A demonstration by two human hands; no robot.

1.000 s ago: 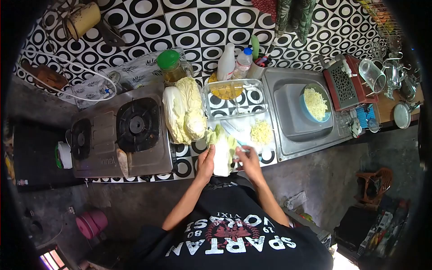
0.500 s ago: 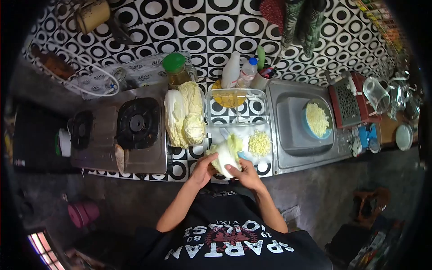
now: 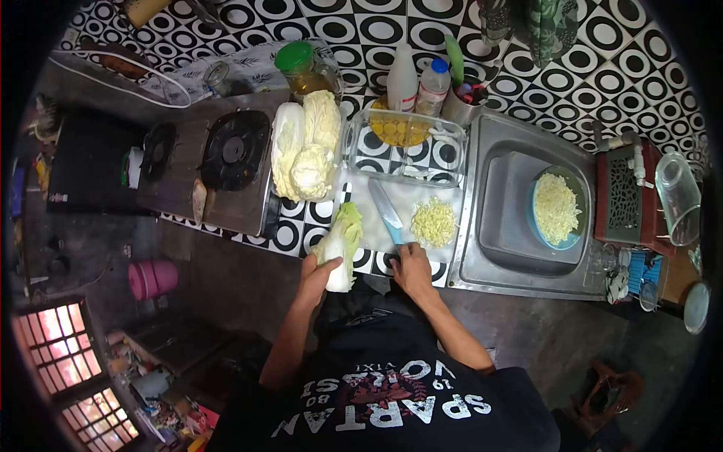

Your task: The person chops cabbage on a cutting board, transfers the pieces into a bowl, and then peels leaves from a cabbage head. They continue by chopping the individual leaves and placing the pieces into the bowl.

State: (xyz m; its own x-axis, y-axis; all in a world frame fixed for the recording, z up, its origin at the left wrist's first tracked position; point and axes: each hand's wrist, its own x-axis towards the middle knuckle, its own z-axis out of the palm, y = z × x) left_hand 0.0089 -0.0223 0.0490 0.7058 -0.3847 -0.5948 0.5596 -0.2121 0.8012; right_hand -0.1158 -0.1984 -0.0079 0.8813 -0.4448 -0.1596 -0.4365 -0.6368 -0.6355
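On bench: white board, steel-bladed knife
Left hand: grips crinkly cabbage leaf
Right hand: closed on knife handle

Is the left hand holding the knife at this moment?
No, the left hand holds a napa cabbage piece, while the right hand is at the handle of the knife on the cutting board.

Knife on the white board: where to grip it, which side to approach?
Take the knife by its handle, the end nearest the person, coming from the counter's front edge. The blade points away toward the glass dish, and the right hand already sits at the handle end. The chopped cabbage lies to its right.
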